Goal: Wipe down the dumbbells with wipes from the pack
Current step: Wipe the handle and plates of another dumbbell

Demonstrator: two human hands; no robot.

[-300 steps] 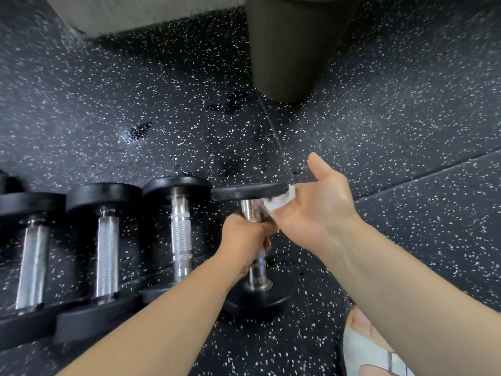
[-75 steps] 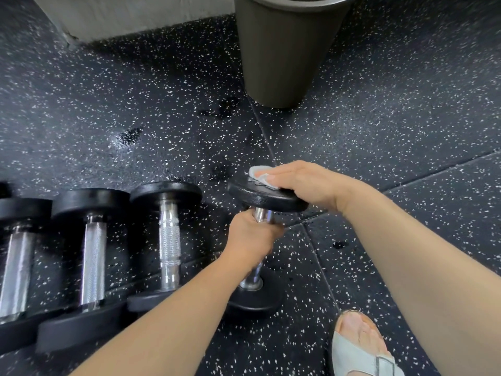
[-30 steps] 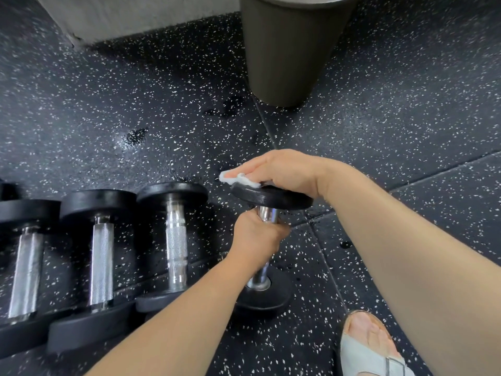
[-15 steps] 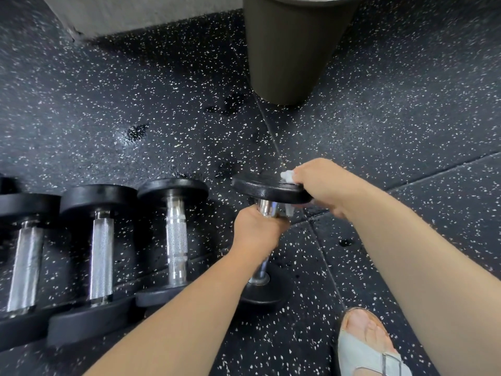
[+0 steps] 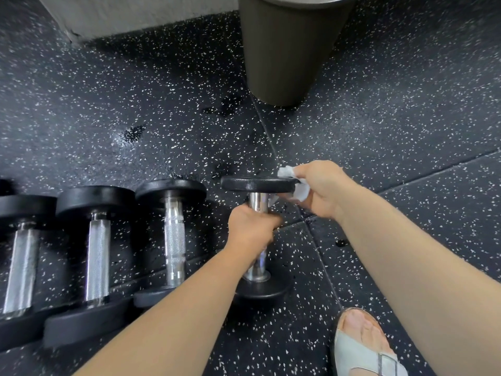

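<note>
L hand (image 5: 250, 226): handle (image 5: 259, 202); R hand (image 5: 322, 189): wipe (image 5: 301, 191)

A person's bare left forearm (image 5: 168, 316) and bare right forearm (image 5: 420, 267) fill the lower frame, uncovered along all the length that shows, each ending in a bare hand: the left hand (image 5: 250, 229) and the right hand (image 5: 322, 191). At lower right, a foot (image 5: 360, 327) wears a pale grey-green open-toed sandal (image 5: 352, 354) with a broad front strap and a second strap fastened by a silver metal buckle (image 5: 387, 360); the toes show beyond the front strap.
</note>
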